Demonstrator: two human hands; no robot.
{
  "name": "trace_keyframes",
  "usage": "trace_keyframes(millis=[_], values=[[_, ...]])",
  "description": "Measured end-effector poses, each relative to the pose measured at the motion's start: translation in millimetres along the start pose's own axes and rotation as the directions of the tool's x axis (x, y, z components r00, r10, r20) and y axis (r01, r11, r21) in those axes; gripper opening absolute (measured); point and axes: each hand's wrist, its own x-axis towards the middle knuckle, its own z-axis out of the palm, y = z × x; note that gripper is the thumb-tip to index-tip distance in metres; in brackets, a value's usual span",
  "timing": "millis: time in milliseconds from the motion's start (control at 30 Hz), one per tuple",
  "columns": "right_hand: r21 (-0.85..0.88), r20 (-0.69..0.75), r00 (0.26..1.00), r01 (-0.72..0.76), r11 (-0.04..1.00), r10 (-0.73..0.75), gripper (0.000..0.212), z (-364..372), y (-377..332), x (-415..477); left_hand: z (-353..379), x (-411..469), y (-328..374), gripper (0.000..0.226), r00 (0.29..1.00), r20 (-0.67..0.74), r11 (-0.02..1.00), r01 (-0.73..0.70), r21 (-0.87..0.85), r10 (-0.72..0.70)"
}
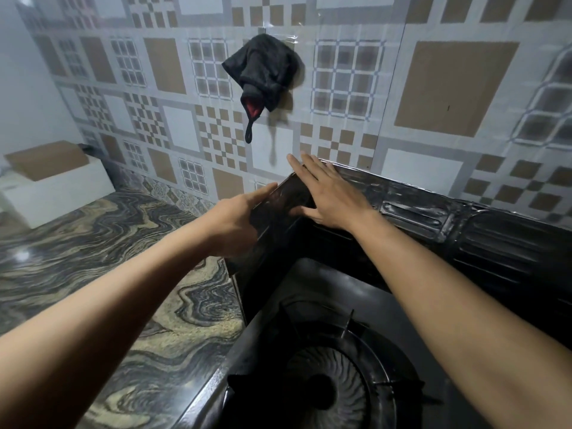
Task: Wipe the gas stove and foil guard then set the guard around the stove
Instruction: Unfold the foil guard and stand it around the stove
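The dark, shiny foil guard (483,230) stands upright around the back and left side of the black gas stove (312,305), whose round burner (334,382) shows at the bottom. My left hand (238,224) grips the guard's left panel from outside, fingers along its top edge. My right hand (328,196) lies flat with fingers spread on the inner face at the guard's back left corner. A dark cloth (263,72) hangs on the tiled wall above the guard.
A marbled counter (108,258) stretches left of the stove. A white box with a brown cardboard top (58,184) sits at the counter's far left against the patterned tile wall (433,103).
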Motion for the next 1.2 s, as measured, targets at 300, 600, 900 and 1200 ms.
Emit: trace_keyframes(millis=[300, 600, 900, 1200], values=[[-0.339, -0.121, 0.989, -0.118, 0.933, 0.081, 0.057, -12, 24, -84, 2, 25, 29, 0.091, 0.999, -0.011, 0.993, 0.043, 0.108, -0.042], [-0.613, 0.029, 0.985, -0.116, 0.781, 0.169, 0.062, 17, 55, -113, 9, 49, 42, 0.096, 0.994, 0.111, 0.997, -0.001, 0.077, -0.007], [-0.573, -0.028, 0.999, -0.042, 0.819, 0.031, 0.058, 7, 60, -123, 15, 54, 43, 0.095, 0.996, 0.087, 0.953, -0.036, 0.301, 0.01], [-0.603, -0.094, 0.96, -0.266, 0.752, 0.264, 0.053, -33, 81, -215, 101, 63, 123, 0.089, 0.966, -0.007, 0.846, -0.223, 0.485, 0.259]])
